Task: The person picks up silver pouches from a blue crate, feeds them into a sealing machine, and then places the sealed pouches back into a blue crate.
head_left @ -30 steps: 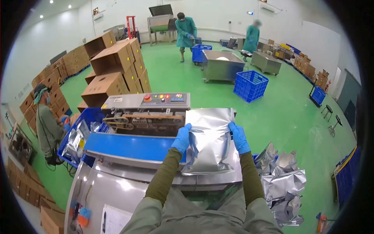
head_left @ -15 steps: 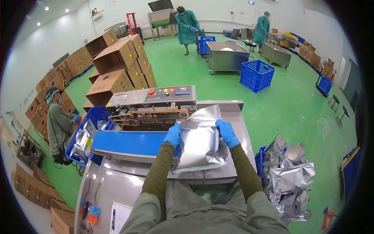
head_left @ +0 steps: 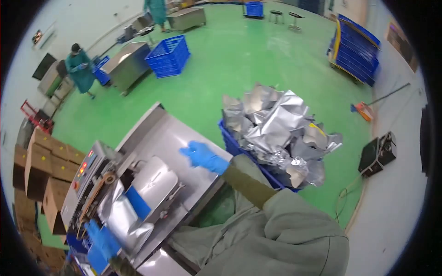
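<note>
My left hand (head_left: 102, 240), in a blue glove, holds a silver foil pouch (head_left: 120, 215) down on the blue belt (head_left: 137, 203) of the sealing machine (head_left: 87, 166) at the lower left. My right hand (head_left: 201, 155), also gloved, hovers with its fingers spread and empty over the steel table (head_left: 159, 131). It is between the machine and a blue crate (head_left: 229, 142) heaped with several crumpled silver pouches (head_left: 276, 122) on my right.
Stacked cardboard boxes (head_left: 39, 170) stand left of the machine. On the green floor are a blue crate (head_left: 168, 55), a steel trolley (head_left: 126, 66) and a person in a green gown (head_left: 80, 69). A black box (head_left: 377, 154) with cables sits at the right wall.
My view has swung right and tilted. My right hand let go of the pouch and moved toward the crate. My left hand stayed on the pouch at the belt.
</note>
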Available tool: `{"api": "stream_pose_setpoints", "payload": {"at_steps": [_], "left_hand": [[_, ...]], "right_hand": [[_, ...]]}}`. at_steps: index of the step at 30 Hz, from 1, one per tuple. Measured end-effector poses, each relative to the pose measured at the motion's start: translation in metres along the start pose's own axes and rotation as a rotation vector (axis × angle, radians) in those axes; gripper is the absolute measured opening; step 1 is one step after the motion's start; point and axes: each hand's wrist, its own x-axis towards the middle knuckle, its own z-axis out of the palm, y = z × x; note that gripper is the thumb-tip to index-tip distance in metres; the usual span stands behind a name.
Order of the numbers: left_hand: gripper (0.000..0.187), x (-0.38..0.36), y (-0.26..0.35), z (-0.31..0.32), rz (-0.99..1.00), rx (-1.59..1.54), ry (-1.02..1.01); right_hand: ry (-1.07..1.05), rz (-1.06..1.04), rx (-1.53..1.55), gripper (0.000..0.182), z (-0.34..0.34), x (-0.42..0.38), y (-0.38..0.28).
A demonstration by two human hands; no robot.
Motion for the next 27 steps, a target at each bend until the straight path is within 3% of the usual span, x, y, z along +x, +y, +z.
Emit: {"api": "stream_pose_setpoints", "payload": {"at_steps": [1, 2, 4, 5, 7, 10, 11, 12, 14, 15, 16, 18, 20, 23, 25, 26, 27], "left_hand": [[0.046, -0.011, -0.014, -0.012, -0.037, -0.31, 0.038], [0.045, -0.016, -0.023, -0.028, -0.088, -0.612, 0.074], [0.045, -0.012, -0.01, -0.056, -0.13, -0.653, 0.054], [0.044, -0.01, 0.004, -0.075, -0.17, -0.685, 0.038], [0.043, -0.003, 0.039, -0.112, -0.249, -0.749, 0.016], [0.043, 0.015, 0.083, -0.144, -0.349, -0.804, 0.024], [0.042, 0.024, 0.097, -0.146, -0.382, -0.922, 0.03], [0.042, 0.032, 0.111, -0.148, -0.412, -1.044, 0.036], [0.041, 0.036, 0.134, -0.158, -0.398, -1.076, 0.081], [0.04, 0.035, 0.144, -0.166, -0.385, -1.072, 0.049], [0.04, 0.033, 0.148, -0.171, -0.38, -1.067, 0.019], [0.037, 0.026, 0.146, -0.17, -0.403, -1.071, 0.055], [0.034, 0.026, 0.141, -0.172, -0.391, -1.252, -0.024], [0.032, 0.038, 0.152, -0.178, -0.397, -1.366, 0.013], [0.03, 0.049, 0.17, -0.192, -0.376, -1.53, -0.004], [0.029, 0.057, 0.182, -0.201, -0.33, -1.546, -0.017], [0.028, 0.066, 0.193, -0.209, -0.284, -1.558, -0.032]], "right_hand": [[0.11, 0.001, -0.075, 0.034, -0.046, -0.001, 0.019], [0.216, -0.162, -0.15, 0.032, -0.093, -0.006, 0.031], [0.652, -0.151, -0.327, 0.03, -0.167, -0.024, 0.048], [0.729, 0.017, -0.669, 0.037, -0.197, -0.041, 0.023], [0.862, -0.09, -0.772, 0.045, -0.242, -0.041, 0.025], [0.905, 0.027, -1.027, 0.048, -0.273, -0.024, -0.017], [0.807, 0.195, -1.144, 0.049, -0.272, -0.019, -0.036], [0.807, 0.181, -1.141, 0.049, -0.272, -0.014, -0.037], [0.599, 0.164, -1.309, 0.049, -0.276, 0.008, -0.025], [0.628, 0.133, -1.295, 0.038, -0.301, 0.035, 0.01], [0.62, 0.102, -1.302, 0.038, -0.307, 0.041, -0.002], [0.772, 0.032, -1.344, 0.033, -0.31, 0.059, -0.043], [0.777, -0.048, -1.362, 0.031, -0.317, 0.076, -0.1], [0.796, -0.233, -1.375, 0.029, -0.313, 0.096, -0.189], [0.504, -0.426, -1.209, 0.03, -0.3, 0.103, -0.238], [0.487, -0.45, -1.217, 0.03, -0.277, 0.093, -0.263], [0.406, -0.472, -0.93, 0.029, -0.243, 0.073, -0.288]]}}
